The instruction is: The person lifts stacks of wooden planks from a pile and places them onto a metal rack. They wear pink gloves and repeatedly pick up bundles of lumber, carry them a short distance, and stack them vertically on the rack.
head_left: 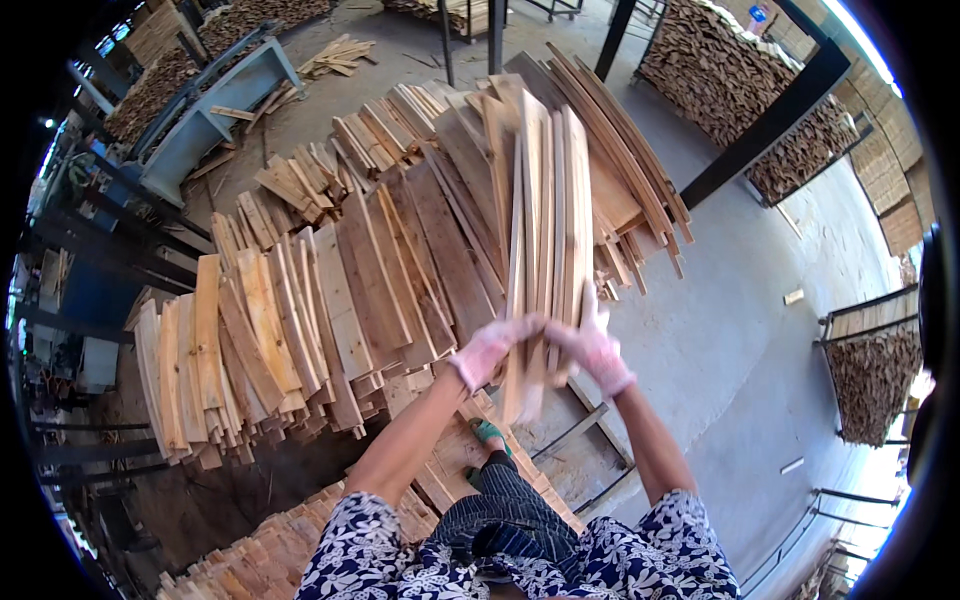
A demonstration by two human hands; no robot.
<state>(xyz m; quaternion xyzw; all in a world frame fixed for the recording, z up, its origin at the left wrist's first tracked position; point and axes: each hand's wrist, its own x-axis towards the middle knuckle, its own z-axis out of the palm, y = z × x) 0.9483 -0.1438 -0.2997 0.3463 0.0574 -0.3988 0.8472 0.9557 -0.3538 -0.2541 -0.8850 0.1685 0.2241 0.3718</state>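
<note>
- Before the person, in the head view, the left hand (pixel 490 348) and the right hand (pixel 598 348), both in pale gloves, are closed around the lower end of a bundle of thin wooden slats (pixel 545 215); the bundle stands on edge and fans upward, away from the body.
- Left fingers wrap the near left side of the bundle, right fingers the right side; both grips look firm, though the thumbs cannot be made out.
- Judging from how things lie, a good share of sorting looks done: a big fanned heap of slats (pixel 300 310) spreads to the left, and stacked short boards (pixel 280 545) sit by the person's knees. The bundle is held above the heap, not set down.
- How much wood is left to handle cannot be judged; loose pieces lie farther back on the concrete floor (pixel 720 330).
- Hidden or unclear: the bundle's bottom ends are covered by the gloves; the wooden frame (pixel 580 440) beneath is partly blocked by the arms; a sandalled foot (pixel 488 432) shows only in part.
- Racks of stacked wood (pixel 740 80) at the rim are bent by the lens, and the blue machine (pixel 200 110) is cut off at the upper left.
</note>
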